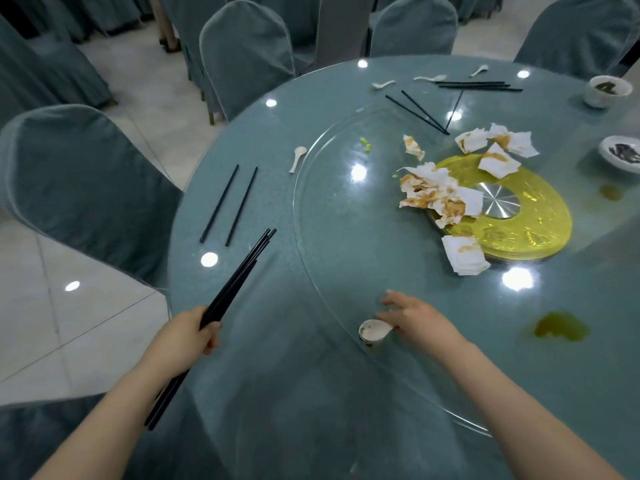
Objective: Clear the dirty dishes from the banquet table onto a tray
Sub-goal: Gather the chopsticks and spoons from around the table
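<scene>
My left hand (pixel 188 332) was wrapped around a bundle of black chopsticks (pixel 239 271), fingers curled tight about the middle of their length. The bundle ran on a long diagonal, its far tips pointing up and away toward the glass turntable (pixel 332 216), its near ends trailing back under my forearm, off the table's edge. The tips were uneven, so I judged a stick could slide out if my grip slackened or the bundle tilted further.

My right hand (pixel 415 318) lay at the near rim of the turntable, fingers loosely spread, touching a small white cup (pixel 372 332) with a white spoon in it. I could not tell whether the thumb had closed on it. The cup sat right at the turntable's edge, so a careless nudge might have tipped it or set the glass turning.

Soiled napkins (pixel 436 195) lay at the turntable's centre, and a loose pair of chopsticks (pixel 228 204) just outside its left rim. No tray was in view.
</scene>
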